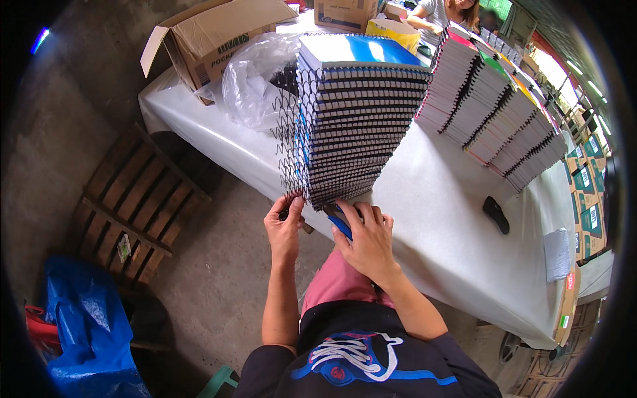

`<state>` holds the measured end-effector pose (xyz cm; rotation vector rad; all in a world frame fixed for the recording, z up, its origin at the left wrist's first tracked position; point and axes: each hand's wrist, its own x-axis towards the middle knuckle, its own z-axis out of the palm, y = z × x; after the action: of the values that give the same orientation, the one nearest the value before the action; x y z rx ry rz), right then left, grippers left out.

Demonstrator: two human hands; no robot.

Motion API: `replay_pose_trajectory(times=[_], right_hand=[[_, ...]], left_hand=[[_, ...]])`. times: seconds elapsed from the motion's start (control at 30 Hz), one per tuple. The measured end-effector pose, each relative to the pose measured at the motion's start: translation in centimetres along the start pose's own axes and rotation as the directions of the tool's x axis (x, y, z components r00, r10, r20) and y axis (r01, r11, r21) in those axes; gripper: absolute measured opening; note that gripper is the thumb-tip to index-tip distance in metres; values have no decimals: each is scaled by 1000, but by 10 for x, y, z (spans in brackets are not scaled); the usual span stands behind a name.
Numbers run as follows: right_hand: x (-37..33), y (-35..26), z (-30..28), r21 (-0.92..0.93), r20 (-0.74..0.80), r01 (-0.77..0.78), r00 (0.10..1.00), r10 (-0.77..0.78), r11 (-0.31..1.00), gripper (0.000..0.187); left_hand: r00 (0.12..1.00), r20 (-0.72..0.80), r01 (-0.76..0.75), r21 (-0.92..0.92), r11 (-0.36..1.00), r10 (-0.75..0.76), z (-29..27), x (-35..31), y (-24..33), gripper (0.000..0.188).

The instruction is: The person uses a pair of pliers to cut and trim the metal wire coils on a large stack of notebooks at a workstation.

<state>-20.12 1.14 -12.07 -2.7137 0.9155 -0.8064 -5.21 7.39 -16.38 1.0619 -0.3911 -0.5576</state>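
A tall stack of spiral-bound notebooks (365,119) with a blue top cover stands at the table's near edge. Loose ends of black binding coils (285,149) stick out from its left side. Low on that side, my left hand (283,225) pinches a coil end between thumb and fingers. My right hand (369,239) is closed around a blue-handled hand tool (341,224), probably pliers or cutters. Its tip lies against the bottom of the stack, where the jaws are mostly hidden.
More bound notebooks (488,109) stand in stacks at right, near a black object (495,215) and a white cloth (557,255). An open cardboard box (222,50) and plastic bag (252,83) sit behind left. A wooden pallet (136,199) leans at left; another person (431,16) is beyond.
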Motion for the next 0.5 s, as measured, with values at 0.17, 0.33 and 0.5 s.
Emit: replay_pose_trajectory(times=[0.17, 0.33, 0.5], right_hand=[[2, -2, 8, -35, 16, 7, 1000, -6, 999, 44], [5, -1, 12, -22, 7, 50, 999, -50, 999, 42], [2, 6, 18, 142, 138, -107, 987, 87, 984, 42]], left_hand=[[1000, 16, -18, -23, 1000, 18, 2, -1, 0, 15], [999, 27, -42, -29, 999, 43, 2, -1, -2, 16], [997, 53, -54, -10, 999, 54, -4, 2, -6, 21]])
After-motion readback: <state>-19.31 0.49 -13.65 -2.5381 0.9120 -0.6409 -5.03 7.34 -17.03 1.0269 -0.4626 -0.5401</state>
